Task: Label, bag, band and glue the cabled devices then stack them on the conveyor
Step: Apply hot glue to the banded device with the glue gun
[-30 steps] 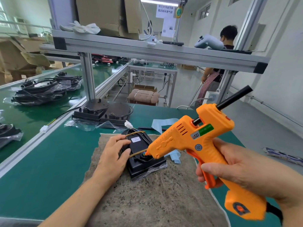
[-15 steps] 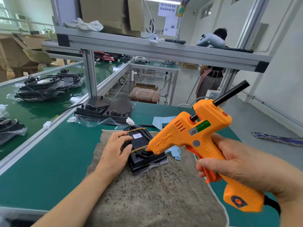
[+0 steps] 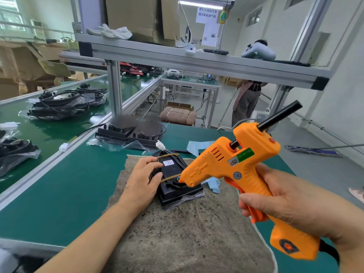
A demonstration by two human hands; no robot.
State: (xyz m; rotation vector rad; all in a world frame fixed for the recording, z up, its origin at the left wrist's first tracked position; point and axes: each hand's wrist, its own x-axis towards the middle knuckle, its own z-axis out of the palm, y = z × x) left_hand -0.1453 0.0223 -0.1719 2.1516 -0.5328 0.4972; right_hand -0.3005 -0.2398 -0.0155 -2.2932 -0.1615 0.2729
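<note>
A black cabled device [image 3: 173, 170] in a clear bag lies on a grey-brown cloth [image 3: 187, 229], with two tan rubber bands across it and a white label on top. My left hand [image 3: 142, 180] holds its left side, fingers curled over the edge. My right hand [image 3: 291, 201] grips an orange glue gun [image 3: 232, 166] with a black glue stick in its back. The gun's nozzle touches the round port with coloured wires at the device's near end.
Two more bagged black devices [image 3: 132, 133] sit behind the cloth on the green table [image 3: 69, 186]. Finished bagged devices [image 3: 59, 105] are stacked on the green conveyor [image 3: 51, 134] at left. Blue paper scraps [image 3: 199, 145] lie right of the device. A person stands in the background.
Both hands, the glue gun and the device stay in place with the nozzle at the port. Only my view has shifted slightly, and the person in the background has bent over.
</note>
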